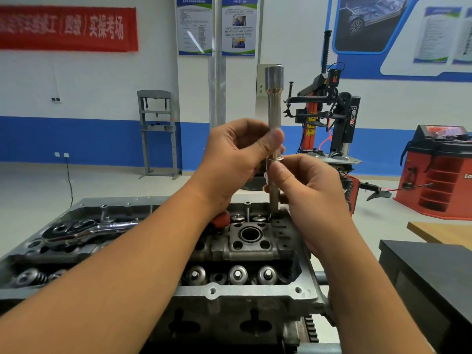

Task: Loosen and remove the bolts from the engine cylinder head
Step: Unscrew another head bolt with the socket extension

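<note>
Above the far right corner of the cylinder head (pixel 237 254), the left hand (pixel 231 159) is pinching a long bolt (pixel 274 116) between thumb and curled fingers (pixel 274 139), holding it upright with its wide, shiny head uppermost. Just below, the right hand (pixel 310 190) is gripping a small silver washer or collar (pixel 275 159) around the shank, thumb and forefinger closed on it. The bolt is dull grey along the shank and polished at the flared top, and its lower end is reaching down to a hole in the head; whether it is resting inside cannot be told. The cylinder head is dark cast metal with round valve spring caps (pixel 238 274) in a row and a pale machined rim. A chrome ratchet wrench (pixel 84 229) is lying on its left part. Farther back, a black and orange tyre changer (pixel 332 118) is showing the word "power", and a red banner (pixel 67 28) is carrying white Chinese characters, blurred.
</note>
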